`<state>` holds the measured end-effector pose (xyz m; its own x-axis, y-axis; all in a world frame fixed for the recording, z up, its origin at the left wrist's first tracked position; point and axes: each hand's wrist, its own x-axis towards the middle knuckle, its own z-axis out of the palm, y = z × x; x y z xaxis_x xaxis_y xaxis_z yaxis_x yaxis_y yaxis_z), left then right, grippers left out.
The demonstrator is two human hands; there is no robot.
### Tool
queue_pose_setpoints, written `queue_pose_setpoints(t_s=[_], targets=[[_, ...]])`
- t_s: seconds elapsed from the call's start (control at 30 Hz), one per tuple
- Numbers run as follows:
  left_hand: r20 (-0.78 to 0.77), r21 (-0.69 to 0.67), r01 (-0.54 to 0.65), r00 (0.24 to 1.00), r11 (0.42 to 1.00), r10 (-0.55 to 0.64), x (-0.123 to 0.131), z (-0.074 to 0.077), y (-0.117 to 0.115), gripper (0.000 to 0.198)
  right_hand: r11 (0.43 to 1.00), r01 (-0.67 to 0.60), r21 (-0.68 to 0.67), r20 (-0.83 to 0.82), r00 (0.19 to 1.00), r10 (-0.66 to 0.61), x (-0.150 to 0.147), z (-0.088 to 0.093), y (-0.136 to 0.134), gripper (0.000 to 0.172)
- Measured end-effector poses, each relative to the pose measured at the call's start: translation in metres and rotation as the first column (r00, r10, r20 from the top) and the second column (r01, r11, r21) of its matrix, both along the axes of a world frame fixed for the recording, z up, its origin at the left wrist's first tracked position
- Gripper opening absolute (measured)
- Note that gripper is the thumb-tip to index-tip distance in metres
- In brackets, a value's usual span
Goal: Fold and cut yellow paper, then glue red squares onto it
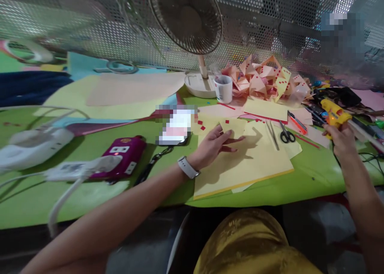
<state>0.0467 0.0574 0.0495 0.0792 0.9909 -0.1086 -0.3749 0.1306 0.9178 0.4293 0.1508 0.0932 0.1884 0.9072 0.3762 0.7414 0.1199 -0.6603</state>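
Tweezers lie on paper, left of scissors.

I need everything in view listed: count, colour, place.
Mesh: 1, silver, background
Fan: 1, grey, back
Mug: 1, white, beside fan
Folded papers: many, mostly peach, beside mug
Paper sheets: several, mostly yellow, centre
Small squares: several, red, centre
Phone: 1, lit white, centre
Tweezers: 1, silver, on paper sheets
Scissors: 1, black, beside tweezers
Cutter: 1, orange, behind scissors
Socket box: 1, purple, left
Power strips: 2, white, left
Cloth: 1, navy, left
Glue gun: 1, yellow, right
Table cover: 1, green, beneath
Watch: 1, white, centre
Clutter: uncounted, mixed, right
Left hand: 1, at paper sheets
Right hand: 1, around glue gun
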Motion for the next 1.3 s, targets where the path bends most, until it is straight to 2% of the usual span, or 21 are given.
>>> queue_pose_setpoints(t_s=[0.03, 0.07, 0.13, 0.3, 0.4, 0.47, 0.57, 0.77, 0.9, 1.1, 1.3], targets=[[-0.034, 0.005, 0.005, 0.999, 1.0, -0.005, 0.0, 0.0, 0.0, 0.042, 0.995, -0.103, 0.01, -0.252, 0.962, 0.102, -0.018, 0.002, -0.002, 0.024], [-0.067, 0.007, 0.008, 0.998, 1.0, -0.008, -0.001, 0.0, 0.0, 0.044, 0.969, -0.246, -0.022, -0.413, 0.885, 0.215, -0.037, 0.004, -0.004, 0.024], [-0.12, 0.003, 0.009, 0.993, 1.0, -0.009, -0.002, 0.0, 0.0, 0.045, 0.904, -0.423, -0.06, -0.576, 0.754, 0.315, -0.075, 0.007, -0.011, 0.029], [-0.189, 0.015, -0.022, 0.982, 1.0, 0.025, -0.005, 0.0, 0.001, 0.046, 0.699, -0.713, -0.052, -0.579, 0.592, 0.56, -0.145, 0.005, -0.029, 0.031], [-0.22, 0.022, -0.023, 0.975, 0.999, 0.028, -0.007, 0.001, 0.001, 0.05, 0.59, -0.803, -0.087, -0.591, 0.518, 0.618, -0.162, -0.002, -0.039, 0.029], [-0.224, 0.025, -0.018, 0.974, 1.0, 0.023, -0.007, 0.001, 0.001, 0.047, 0.559, -0.815, -0.155, -0.58, 0.533, 0.617, -0.165, -0.007, -0.045, 0.028], [-0.208, 0.045, -0.021, 0.978, 0.999, 0.03, -0.007, 0.0, 0.0, 0.042, 0.555, -0.801, -0.226, -0.559, 0.573, 0.599, -0.166, -0.012, -0.052, 0.027], [-0.124, 0.088, -0.025, 0.992, 0.996, 0.036, -0.005, -0.002, -0.001, 0.028, 0.577, -0.786, -0.221, -0.491, 0.601, 0.631, -0.173, -0.014, -0.06, 0.025], [-0.105, 0.083, -0.026, 0.994, 0.996, 0.035, -0.004, -0.002, -0.001, 0.028, 0.577, -0.783, -0.231, -0.483, 0.607, 0.63, -0.174, -0.018, -0.061, 0.029], [-0.133, 0.097, -0.02, 0.991, 0.995, 0.033, -0.004, -0.002, -0.001, 0.029, 0.619, -0.745, -0.249, -0.38, 0.663, 0.645, -0.169, -0.03, -0.062, 0.033], [-0.145, 0.082, -0.013, 0.989, 0.997, 0.025, -0.005, 0.0, -0.001, 0.03, 0.62, -0.734, -0.277, -0.39, 0.675, 0.626, -0.168, -0.03, -0.066, 0.033]])
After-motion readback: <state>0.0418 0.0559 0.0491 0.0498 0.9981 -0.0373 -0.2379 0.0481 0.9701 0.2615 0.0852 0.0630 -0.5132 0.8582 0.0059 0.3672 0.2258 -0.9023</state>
